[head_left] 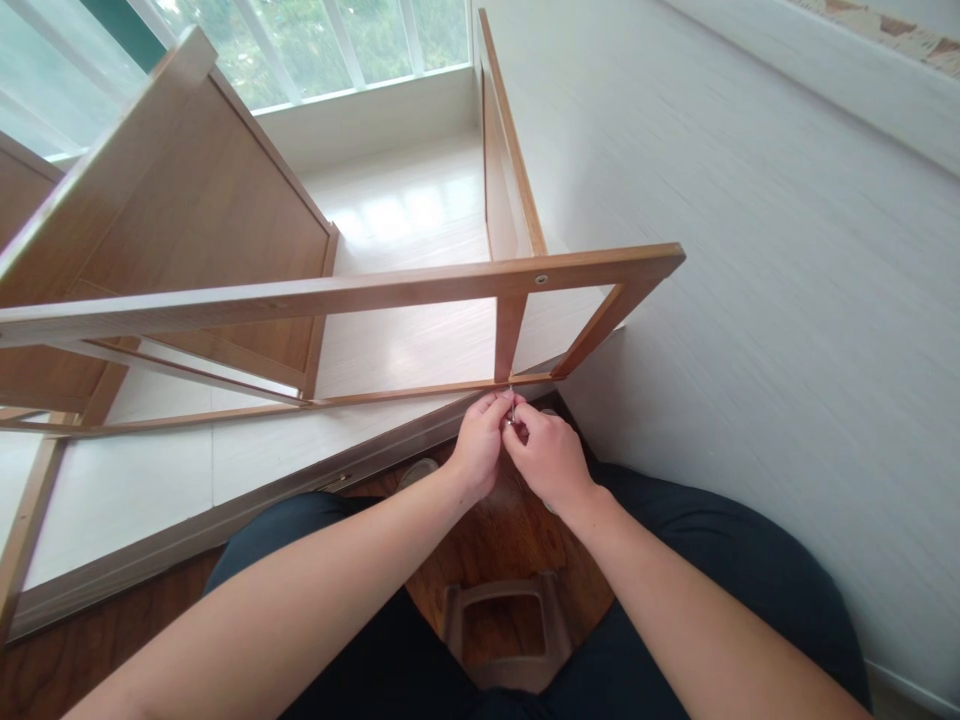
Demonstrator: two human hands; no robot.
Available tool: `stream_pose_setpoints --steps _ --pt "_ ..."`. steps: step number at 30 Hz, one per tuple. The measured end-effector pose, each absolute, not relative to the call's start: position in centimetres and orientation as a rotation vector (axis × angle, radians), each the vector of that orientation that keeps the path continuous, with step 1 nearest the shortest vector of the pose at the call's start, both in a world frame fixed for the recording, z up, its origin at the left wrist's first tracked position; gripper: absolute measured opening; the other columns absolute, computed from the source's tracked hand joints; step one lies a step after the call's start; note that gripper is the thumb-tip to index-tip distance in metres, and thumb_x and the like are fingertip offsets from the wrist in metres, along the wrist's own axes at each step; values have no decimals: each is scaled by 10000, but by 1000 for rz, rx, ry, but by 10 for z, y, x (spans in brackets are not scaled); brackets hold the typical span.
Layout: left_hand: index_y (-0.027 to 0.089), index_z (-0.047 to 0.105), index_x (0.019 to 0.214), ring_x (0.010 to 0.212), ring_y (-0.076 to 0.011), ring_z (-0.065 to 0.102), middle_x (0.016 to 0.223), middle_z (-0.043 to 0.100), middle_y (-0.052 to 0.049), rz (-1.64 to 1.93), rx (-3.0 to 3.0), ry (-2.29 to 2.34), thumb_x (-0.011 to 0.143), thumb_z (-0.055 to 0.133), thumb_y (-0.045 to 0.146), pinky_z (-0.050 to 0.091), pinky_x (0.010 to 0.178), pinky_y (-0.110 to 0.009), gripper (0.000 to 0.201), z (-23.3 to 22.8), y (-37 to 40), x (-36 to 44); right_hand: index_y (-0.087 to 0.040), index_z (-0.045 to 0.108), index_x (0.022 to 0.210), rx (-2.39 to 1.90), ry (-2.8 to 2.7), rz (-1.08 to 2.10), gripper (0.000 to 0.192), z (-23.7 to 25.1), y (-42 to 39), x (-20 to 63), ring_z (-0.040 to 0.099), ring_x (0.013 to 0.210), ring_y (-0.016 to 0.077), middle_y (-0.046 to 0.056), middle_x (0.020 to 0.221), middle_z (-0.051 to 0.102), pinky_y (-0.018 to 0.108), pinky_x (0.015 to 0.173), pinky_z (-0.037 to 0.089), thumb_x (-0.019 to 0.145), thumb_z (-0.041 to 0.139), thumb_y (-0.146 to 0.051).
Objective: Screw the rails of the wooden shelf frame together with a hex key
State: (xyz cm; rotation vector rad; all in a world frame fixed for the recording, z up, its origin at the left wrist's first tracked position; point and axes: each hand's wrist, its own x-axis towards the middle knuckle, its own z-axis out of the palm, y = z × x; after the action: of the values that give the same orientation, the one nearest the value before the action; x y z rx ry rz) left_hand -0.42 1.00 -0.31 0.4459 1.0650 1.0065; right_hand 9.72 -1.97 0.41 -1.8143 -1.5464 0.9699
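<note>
My left hand [480, 440] and my right hand [550, 452] meet just below the lower rail of a brown wooden frame [405, 285]. Both are closed, thumbs and fingers pinched around a thin, shiny metal piece [513, 410]. It points up toward the rail, where an upright wooden panel [510, 180] joins the frame. Whether it is a screw or a hex key is too small to tell. My fingers cover most of it. On the upper rail, a round metal fastener [541, 280] sits at the same panel.
More wooden panels [180, 200] stand at the left on a pale ledge [135, 470]. A pale wall [772, 300] rises close on the right, and a barred window [360, 45] is behind. Below my hands are a dark wooden floor [517, 520] and a brown stool [510, 590] between my legs.
</note>
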Motion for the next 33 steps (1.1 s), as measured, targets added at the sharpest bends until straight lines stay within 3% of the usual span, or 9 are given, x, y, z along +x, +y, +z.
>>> stream_pose_setpoints --steps 4,8,12,17,27,33 --pt "168 667 869 424 -91 514 566 586 41 916 458 1078 756 747 402 441 446 -210 272 0 8 -6 -220 535 684 -1442 -876 1584 146 -2 -21 92 489 487 137 -33 553 540 248 474 330 765 622 -306" --pt "196 660 990 248 -117 374 435 484 76 793 462 1117 816 684 473 291 264 -220 328 0 7 -9 -230 496 712 -1285 -630 1799 270 -3 -27 83 442 410 133 -44 531 475 250 386 341 838 441 -463" --pt "200 665 1010 253 -119 404 458 489 74 760 463 1164 834 671 475 267 233 -203 326 0 8 -11 -225 456 699 -1176 -421 1876 327 -3 -29 80 376 409 97 -66 526 410 214 379 329 857 478 -510" --pt "200 661 963 287 -85 419 514 479 82 774 455 1170 863 647 430 297 253 -184 251 3 10 -9 -208 530 775 -901 -99 2013 310 -4 -25 85 395 399 84 -70 532 463 173 346 252 875 650 -476" --pt "201 654 941 306 -77 437 539 441 91 780 451 1175 866 655 418 339 271 -181 230 6 10 -8 -192 569 797 -797 -47 1994 293 -10 -25 85 390 403 65 -83 523 459 154 348 273 866 739 -420" --pt "201 658 975 327 -94 481 543 504 69 752 461 1185 870 648 439 347 274 -179 261 8 11 -8 -184 572 785 -744 -35 1966 291 -7 -24 83 364 408 58 -102 519 404 151 342 283 840 779 -381"
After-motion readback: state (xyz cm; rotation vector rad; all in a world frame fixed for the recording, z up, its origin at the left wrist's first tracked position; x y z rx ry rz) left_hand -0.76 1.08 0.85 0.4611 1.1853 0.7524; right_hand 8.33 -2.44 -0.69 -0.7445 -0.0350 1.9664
